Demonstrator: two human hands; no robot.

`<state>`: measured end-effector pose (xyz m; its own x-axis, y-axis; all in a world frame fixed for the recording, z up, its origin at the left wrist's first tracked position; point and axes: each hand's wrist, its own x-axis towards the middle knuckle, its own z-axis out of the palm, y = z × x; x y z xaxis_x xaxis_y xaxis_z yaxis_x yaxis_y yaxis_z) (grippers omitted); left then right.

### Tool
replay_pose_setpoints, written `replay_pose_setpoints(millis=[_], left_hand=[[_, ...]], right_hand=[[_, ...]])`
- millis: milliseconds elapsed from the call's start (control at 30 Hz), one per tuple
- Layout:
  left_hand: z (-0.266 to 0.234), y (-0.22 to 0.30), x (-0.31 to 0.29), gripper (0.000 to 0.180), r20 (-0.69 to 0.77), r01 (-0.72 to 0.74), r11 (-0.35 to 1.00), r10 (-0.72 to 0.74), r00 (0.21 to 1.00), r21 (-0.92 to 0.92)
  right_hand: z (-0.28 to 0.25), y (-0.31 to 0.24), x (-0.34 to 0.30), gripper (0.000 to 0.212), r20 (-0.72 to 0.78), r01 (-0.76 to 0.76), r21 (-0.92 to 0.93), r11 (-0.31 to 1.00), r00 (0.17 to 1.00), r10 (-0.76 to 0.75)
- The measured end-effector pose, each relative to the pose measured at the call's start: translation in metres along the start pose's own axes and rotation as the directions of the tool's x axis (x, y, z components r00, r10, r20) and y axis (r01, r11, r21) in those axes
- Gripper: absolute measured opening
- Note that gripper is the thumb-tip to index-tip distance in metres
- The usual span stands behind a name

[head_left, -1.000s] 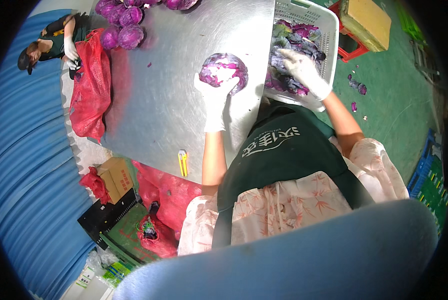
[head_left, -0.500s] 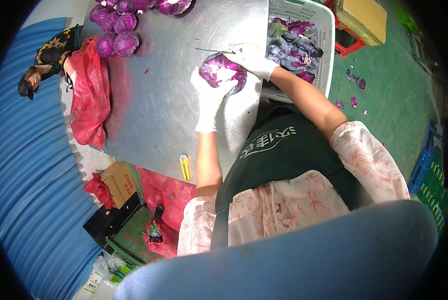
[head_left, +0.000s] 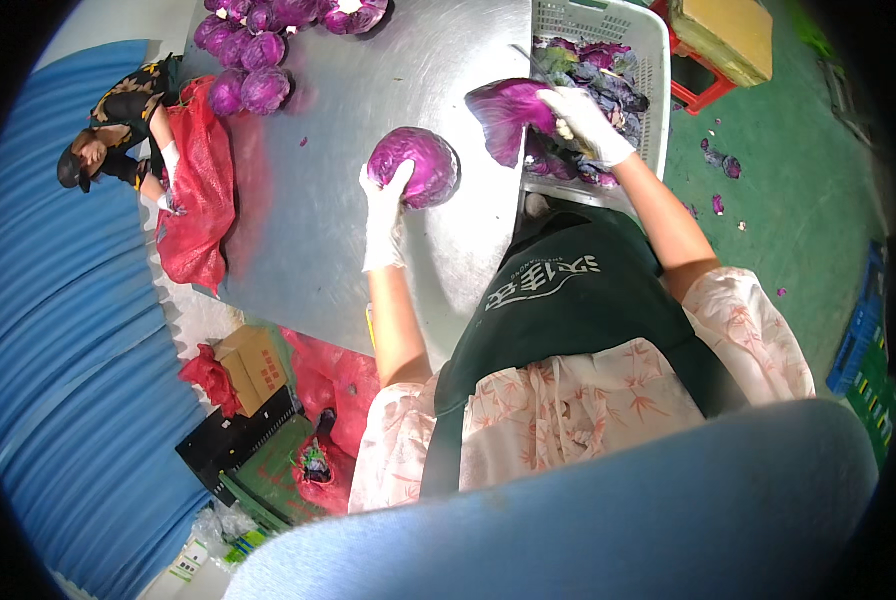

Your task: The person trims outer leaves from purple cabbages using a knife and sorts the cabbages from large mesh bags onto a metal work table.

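Note:
My gloved left hand grips a purple-red cabbage from its near left side, the thumb lying over it, on the metal table. My gloved right hand is closed on a large loose cabbage leaf, which hangs across the table's right edge beside the crate. A thin, dark blade-like strip sticks out past that hand; its handle is hidden. In the white crate lie several cut-off purple and grey-green leaves.
Several purple cabbages are grouped on the table's far left. A person in gloves handles a red mesh sack there. A yellow cutter is partly behind my left forearm. Right of the crate stands a red stool.
My right hand has moved right from the cabbage toward the crate, carrying a detached leaf. The cabbage now shows a smooth, round side. The other person has leaned in and reached to the sack.

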<state>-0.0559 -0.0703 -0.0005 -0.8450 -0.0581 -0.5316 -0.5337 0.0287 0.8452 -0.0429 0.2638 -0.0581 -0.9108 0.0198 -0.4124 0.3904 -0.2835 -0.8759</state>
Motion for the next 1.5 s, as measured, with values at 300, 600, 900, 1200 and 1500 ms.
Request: replay_pose_setpoints(millis=[300,600,900,1200,1500], left_hand=[[0.066,-0.002,-0.014,0.116,-0.022,-0.379,0.770,0.453,0.891,0.513],[0.094,-0.005,-0.009,0.109,0.020,-0.346,0.453,0.583,0.812,0.821],[0.101,-0.007,-0.025,0.115,0.075,-0.349,0.362,0.594,0.801,0.864],[-0.010,-0.011,-0.019,0.105,0.309,-0.335,0.907,0.252,0.917,0.254],[0.097,0.003,-0.046,0.118,-0.043,-0.347,0.587,0.548,0.836,0.732]], right_hand=[[-0.027,0.007,0.001,0.041,0.190,0.507,-0.828,0.238,0.654,-0.732],[0.069,0.017,-0.001,0.047,0.283,0.505,-0.725,0.468,0.838,-0.466],[0.056,-0.003,0.033,0.038,0.259,0.361,-0.916,0.177,0.867,-0.426],[-0.026,0.043,0.066,0.039,-0.224,0.129,-0.323,0.938,0.952,-0.208],[0.022,0.007,0.016,0.050,0.262,0.401,-0.847,0.348,0.886,-0.381]])
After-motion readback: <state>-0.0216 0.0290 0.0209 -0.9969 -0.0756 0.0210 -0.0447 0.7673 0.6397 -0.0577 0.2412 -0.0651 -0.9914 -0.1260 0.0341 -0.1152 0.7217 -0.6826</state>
